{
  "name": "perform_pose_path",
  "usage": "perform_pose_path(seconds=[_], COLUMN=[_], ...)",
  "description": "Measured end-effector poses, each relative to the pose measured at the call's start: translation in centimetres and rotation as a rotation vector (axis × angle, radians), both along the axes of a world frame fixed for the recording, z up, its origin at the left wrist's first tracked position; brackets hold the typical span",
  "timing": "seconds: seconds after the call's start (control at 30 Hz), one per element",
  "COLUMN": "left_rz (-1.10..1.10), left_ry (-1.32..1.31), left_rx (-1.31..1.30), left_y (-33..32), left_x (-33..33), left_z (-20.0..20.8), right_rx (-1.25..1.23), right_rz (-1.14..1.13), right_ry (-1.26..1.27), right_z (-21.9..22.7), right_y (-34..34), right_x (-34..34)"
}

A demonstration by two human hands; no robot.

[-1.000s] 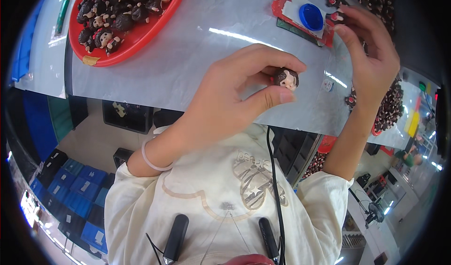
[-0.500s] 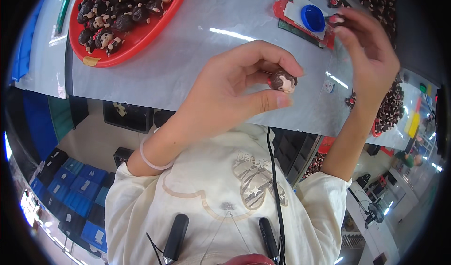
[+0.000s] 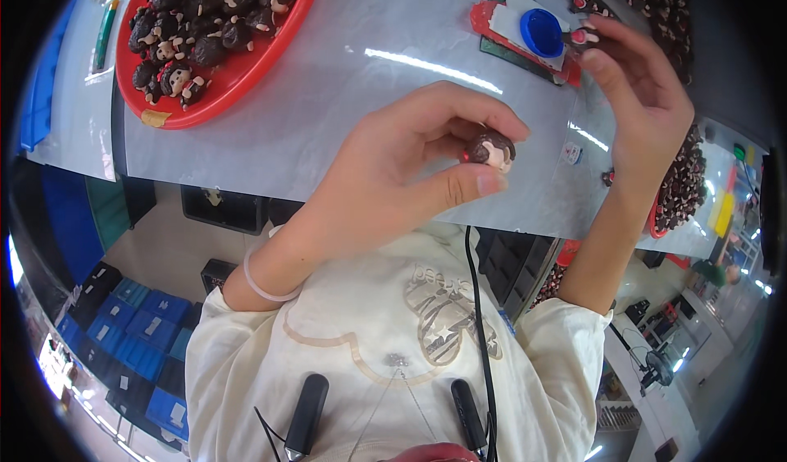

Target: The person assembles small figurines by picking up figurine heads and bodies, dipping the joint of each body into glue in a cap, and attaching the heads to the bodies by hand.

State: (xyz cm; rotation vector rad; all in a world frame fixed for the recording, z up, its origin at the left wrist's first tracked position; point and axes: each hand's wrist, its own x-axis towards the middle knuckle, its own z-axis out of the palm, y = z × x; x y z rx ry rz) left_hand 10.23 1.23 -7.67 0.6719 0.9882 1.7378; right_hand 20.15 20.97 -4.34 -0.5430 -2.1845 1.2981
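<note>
My left hand (image 3: 385, 163) is closed in a pinch on a small figurine head (image 3: 493, 147), dark brown with a pale face, held over the table. Thumb and fingertips grip it from either side. Up at the right, my right hand (image 3: 652, 93) pinches a small dark figurine body (image 3: 583, 38) with a pink-red front. That body is right beside a blue round cap (image 3: 529, 45), which sits on a white pad (image 3: 509, 21) among red and green pieces. Whether the body touches the cap I cannot tell.
A red round tray (image 3: 256, 81) full of figurines stands at the upper left of the grey table (image 3: 344, 118). Beside it lies a green stick (image 3: 104, 36). More figurine parts (image 3: 682, 179) are heaped at the right. Blue bins (image 3: 152, 324) stack at the lower left.
My right hand and the figurine body have shifted very slightly beside the cap. My left hand keeps its hold on the head, lowered a touch. The whole view has moved a little.
</note>
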Motion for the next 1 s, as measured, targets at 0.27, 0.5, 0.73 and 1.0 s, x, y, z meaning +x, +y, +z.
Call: perform_pose_path(seconds=[0.27, 0.5, 0.73, 1.0], left_rz=[0.014, 0.059, 0.056, 0.056], left_ry=[-0.061, -0.093, -0.111, -0.187], left_rx=[-0.034, -0.01, -0.03, -0.069], left_y=[-0.2, 0.1, 0.2, 0.0], left_x=[-0.2, 0.0, -0.1, -0.1], left_z=[0.2, -0.2, 0.1, 0.2], right_rx=[-0.337, -0.39, -0.198, 0.168], right_rz=[-0.038, 0.088, 0.086, 0.209], right_ry=[0.069, 0.16, 0.079, 0.124], right_z=[-0.1, 0.1, 1.3, 0.7], right_y=[-1.1, -1.7, -4.8, -5.7], right_x=[0.2, 1.5, 2.4, 2.6])
